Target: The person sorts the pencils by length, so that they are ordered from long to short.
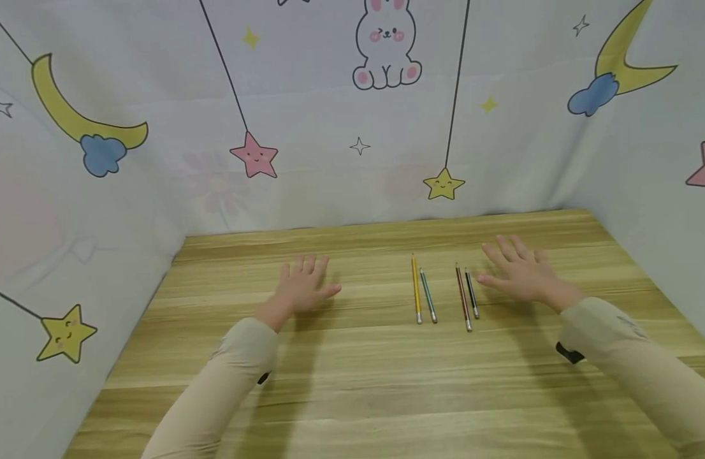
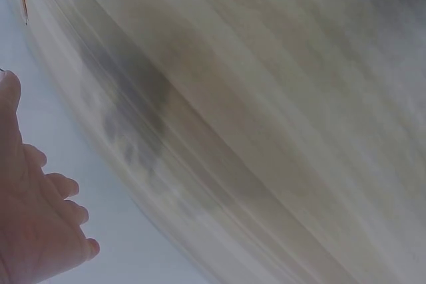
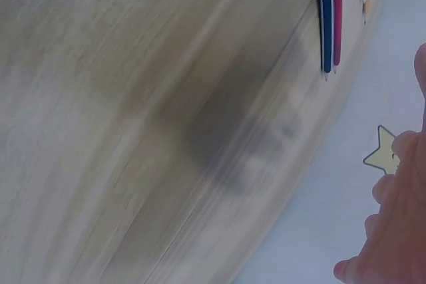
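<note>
Two pairs of pencils lie on the wooden table, eraser ends toward me. The left pair is a yellow pencil (image 1: 416, 290) and a shorter teal pencil (image 1: 428, 295). To the right lie a dark red pencil (image 1: 463, 298) and a shorter dark pencil (image 1: 472, 293), which looks navy in the right wrist view. My right hand (image 1: 520, 273) is held palm down just right of the dark pencil, fingers spread, thumb tip beside it. Well left of the yellow pencil, my left hand (image 1: 303, 287) is also spread, holding nothing. Both hands cast shadows on the wood below them.
The wood-grain table (image 1: 375, 389) reaches back to a white curtain (image 1: 318, 197) printed with stars, moons and a rabbit. More of this cloth hangs along the left and right sides. A small black object (image 1: 569, 352) shows under the right cuff.
</note>
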`<state>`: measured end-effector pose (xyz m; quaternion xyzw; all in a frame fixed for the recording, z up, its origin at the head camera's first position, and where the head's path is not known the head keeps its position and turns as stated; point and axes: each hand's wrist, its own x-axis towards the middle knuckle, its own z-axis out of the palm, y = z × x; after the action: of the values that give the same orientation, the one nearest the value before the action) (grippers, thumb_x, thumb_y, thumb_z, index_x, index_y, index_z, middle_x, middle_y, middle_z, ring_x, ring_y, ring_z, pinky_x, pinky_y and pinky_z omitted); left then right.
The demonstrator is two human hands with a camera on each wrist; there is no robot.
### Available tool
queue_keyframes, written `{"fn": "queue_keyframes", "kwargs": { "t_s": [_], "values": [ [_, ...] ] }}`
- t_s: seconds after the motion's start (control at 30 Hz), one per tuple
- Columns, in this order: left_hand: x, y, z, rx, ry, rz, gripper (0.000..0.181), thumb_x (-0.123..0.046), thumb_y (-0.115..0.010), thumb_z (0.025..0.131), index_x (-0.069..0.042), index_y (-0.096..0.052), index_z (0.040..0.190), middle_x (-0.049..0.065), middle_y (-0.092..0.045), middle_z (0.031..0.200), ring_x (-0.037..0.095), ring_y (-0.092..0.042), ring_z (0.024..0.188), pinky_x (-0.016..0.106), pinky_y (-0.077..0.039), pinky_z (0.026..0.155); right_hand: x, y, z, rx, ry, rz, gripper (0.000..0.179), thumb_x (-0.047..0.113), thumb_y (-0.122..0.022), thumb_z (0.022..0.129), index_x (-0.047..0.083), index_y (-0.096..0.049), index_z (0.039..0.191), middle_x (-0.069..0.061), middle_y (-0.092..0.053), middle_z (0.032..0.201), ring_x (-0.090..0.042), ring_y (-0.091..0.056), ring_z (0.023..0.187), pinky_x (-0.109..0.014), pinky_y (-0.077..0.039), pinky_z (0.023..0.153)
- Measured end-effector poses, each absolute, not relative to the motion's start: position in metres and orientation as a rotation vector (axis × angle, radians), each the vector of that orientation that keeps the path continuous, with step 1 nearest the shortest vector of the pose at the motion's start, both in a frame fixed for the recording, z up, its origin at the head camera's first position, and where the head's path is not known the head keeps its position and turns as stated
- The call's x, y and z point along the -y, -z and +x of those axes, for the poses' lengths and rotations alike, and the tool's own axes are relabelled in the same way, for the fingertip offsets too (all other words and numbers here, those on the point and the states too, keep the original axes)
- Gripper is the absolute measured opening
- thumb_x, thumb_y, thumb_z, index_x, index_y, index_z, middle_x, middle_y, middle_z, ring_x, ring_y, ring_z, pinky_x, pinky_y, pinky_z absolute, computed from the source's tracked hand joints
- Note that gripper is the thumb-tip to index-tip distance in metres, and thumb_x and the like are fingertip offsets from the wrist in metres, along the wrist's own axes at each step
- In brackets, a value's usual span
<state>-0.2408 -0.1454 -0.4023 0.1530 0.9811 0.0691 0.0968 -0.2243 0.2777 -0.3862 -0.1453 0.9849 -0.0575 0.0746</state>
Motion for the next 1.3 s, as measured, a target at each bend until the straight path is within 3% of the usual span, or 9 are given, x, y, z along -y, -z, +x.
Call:
{"fn": "queue_keyframes", "kwargs": {
  "t_s": [0.77,1.17,1.3],
  "values": [
    [0.073,0.410,-0.239,-2.896,-0.202,0.677,0.072,-0.057,-0.035,0.087,-0.018,-0.012,0.143,0.013,-0.015,0.147,0.032,-0.009,0.136,0.055,-0.008,0.106,-0.240,0.401,-0.231,-3.002,0.213,-0.645,0.076,0.058,-0.040,0.085,0.011,-0.020,0.141,-0.018,-0.006,0.147,-0.039,-0.002,0.134,-0.067,-0.008,0.097],
    [0.040,0.413,-0.242,-2.919,-0.414,0.761,0.066,-0.047,-0.043,0.089,-0.014,-0.020,0.141,0.011,-0.029,0.143,0.028,-0.025,0.132,0.050,-0.020,0.105,-0.231,0.409,-0.239,-3.061,0.444,-0.743,0.072,0.034,-0.059,0.082,-0.001,-0.026,0.136,-0.027,-0.022,0.140,-0.045,-0.025,0.126,-0.056,-0.022,0.101],
    [0.029,0.414,-0.242,-2.904,-0.561,0.768,0.064,-0.040,-0.049,0.088,-0.010,-0.025,0.139,0.009,-0.035,0.140,0.024,-0.034,0.128,0.041,-0.026,0.105,-0.228,0.409,-0.239,-3.035,0.636,-0.705,0.068,0.022,-0.063,0.081,-0.004,-0.029,0.134,-0.028,-0.032,0.135,-0.044,-0.034,0.120,-0.054,-0.027,0.099]
  ]
}}
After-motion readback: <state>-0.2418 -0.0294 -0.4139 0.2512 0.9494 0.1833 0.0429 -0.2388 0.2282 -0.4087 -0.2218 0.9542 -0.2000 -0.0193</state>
